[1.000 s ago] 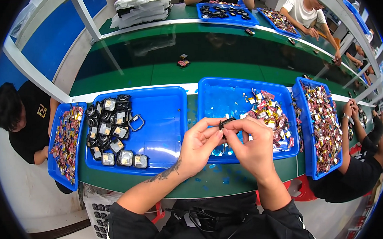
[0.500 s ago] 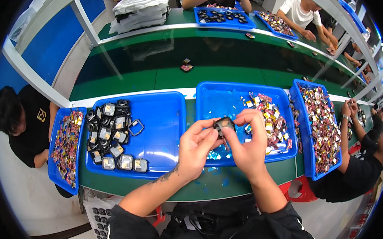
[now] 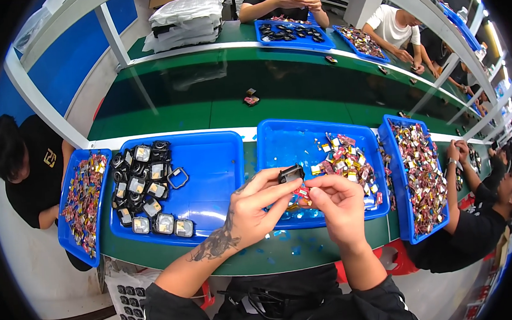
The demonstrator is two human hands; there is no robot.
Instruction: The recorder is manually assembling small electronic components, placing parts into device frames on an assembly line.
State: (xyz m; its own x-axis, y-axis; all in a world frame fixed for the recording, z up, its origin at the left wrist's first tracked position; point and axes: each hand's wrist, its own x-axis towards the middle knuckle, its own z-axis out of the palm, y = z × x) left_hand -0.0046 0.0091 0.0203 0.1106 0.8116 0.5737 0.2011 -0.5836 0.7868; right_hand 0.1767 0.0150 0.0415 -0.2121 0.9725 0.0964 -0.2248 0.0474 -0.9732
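Observation:
Between the fingers of my left hand (image 3: 258, 206) is a small black plastic housing (image 3: 292, 173), tilted so its dark side shows. My right hand (image 3: 339, 205) pinches a small red-pink part (image 3: 302, 192), seemingly a little circuit board, just below the housing. Whether the two pieces are joined is hidden by my fingers. Both hands hover over the near edge of a blue tray (image 3: 278, 138) with a heap of pink, yellow and silver small parts (image 3: 348, 158). To the left, another blue tray (image 3: 216, 173) contains several black housings (image 3: 136, 185) and a thin black frame (image 3: 177, 178).
Blue trays full of small parts flank these, one at far left (image 3: 65, 196) and one at right (image 3: 397, 178). Beyond a white rail lies the green conveyor belt (image 3: 178, 115) with a few pieces on it. Co-workers sit at left, right and across.
The housing has turned in my left hand and moved slightly up. My right hand has shifted from the housing's face to its lower side, where the red-pink part now shows between the fingertips.

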